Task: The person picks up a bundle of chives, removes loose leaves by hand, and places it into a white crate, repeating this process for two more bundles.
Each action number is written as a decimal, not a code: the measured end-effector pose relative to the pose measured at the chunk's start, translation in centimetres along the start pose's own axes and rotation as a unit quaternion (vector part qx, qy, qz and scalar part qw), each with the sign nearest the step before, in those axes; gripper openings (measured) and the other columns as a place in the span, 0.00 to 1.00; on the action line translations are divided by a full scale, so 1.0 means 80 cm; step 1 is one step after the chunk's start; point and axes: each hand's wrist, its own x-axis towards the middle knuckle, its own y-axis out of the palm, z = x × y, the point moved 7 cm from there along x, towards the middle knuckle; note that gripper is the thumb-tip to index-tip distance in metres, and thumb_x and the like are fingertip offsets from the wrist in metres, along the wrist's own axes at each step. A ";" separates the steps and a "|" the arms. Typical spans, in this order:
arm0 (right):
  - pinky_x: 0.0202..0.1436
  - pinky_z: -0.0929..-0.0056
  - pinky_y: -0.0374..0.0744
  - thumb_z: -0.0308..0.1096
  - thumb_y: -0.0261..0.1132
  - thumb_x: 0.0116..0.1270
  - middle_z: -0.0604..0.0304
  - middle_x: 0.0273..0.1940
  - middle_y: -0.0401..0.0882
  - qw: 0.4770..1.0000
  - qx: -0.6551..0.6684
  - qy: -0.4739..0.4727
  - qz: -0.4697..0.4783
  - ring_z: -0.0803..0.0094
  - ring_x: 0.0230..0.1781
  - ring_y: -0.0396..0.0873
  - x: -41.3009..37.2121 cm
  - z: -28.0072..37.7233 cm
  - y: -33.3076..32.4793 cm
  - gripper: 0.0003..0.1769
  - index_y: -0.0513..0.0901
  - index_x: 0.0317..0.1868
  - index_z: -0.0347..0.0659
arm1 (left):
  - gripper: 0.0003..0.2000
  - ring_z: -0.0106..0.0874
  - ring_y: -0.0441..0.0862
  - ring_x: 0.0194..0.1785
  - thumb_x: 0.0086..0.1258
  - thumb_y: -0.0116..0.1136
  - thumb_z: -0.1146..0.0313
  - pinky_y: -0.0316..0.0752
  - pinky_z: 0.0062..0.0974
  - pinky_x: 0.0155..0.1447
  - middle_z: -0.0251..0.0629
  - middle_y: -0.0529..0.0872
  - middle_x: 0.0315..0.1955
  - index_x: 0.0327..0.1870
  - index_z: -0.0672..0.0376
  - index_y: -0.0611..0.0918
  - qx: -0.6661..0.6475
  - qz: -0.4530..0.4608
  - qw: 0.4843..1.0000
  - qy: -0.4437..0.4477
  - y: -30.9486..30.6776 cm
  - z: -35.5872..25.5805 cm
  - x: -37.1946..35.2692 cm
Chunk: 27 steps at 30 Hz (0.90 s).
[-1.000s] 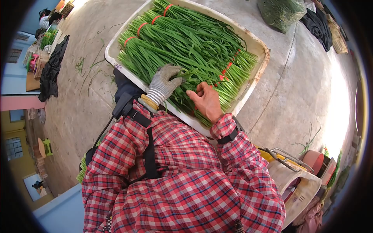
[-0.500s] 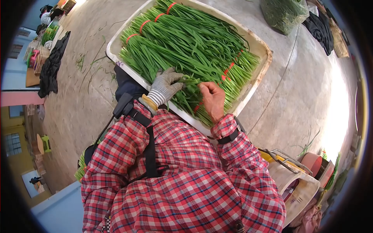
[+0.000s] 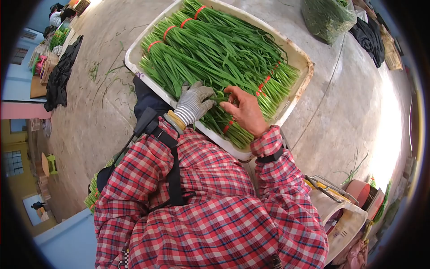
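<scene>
Between both grips (image 3: 194,103) (image 3: 247,110), green leaves (image 3: 219,97).

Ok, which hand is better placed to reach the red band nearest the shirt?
Probably the right hand: it's bare and closer to that band; the gloved left hand is farther off, by the leaves.

The gloved left hand (image 3: 193,104) and bare right hand (image 3: 244,111) pinch a few green leaves (image 3: 218,97) between them, over red-banded bundles (image 3: 215,58) in a white tub (image 3: 292,51).
</scene>
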 end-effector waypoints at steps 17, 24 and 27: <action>0.24 0.72 0.62 0.41 0.54 0.72 0.68 0.20 0.64 0.946 0.165 0.049 -0.276 0.77 0.21 0.62 -0.038 -0.062 -0.154 0.17 0.71 0.25 0.41 | 0.13 0.50 0.64 0.67 0.65 0.57 0.61 0.44 0.53 0.74 0.40 0.80 0.54 0.49 0.52 0.82 0.101 -0.044 0.990 0.085 0.028 0.015 -0.010; 0.50 0.65 0.76 0.29 0.65 0.60 0.50 0.45 0.80 0.906 -0.312 0.073 -0.276 0.57 0.45 0.79 -0.079 -0.049 -0.260 0.25 0.73 0.60 0.42 | 0.13 0.51 0.62 0.68 0.64 0.58 0.61 0.41 0.59 0.72 0.40 0.79 0.55 0.47 0.52 0.83 0.129 -0.029 0.989 0.067 0.023 -0.001 -0.005; 0.39 0.67 0.79 0.37 0.68 0.60 0.54 0.37 0.82 0.990 -0.127 0.022 -0.063 0.61 0.34 0.81 -0.038 0.013 -0.122 0.25 0.75 0.56 0.40 | 0.12 0.52 0.62 0.68 0.63 0.58 0.62 0.41 0.61 0.72 0.40 0.79 0.55 0.46 0.52 0.83 0.141 -0.020 0.988 0.065 0.028 0.004 -0.007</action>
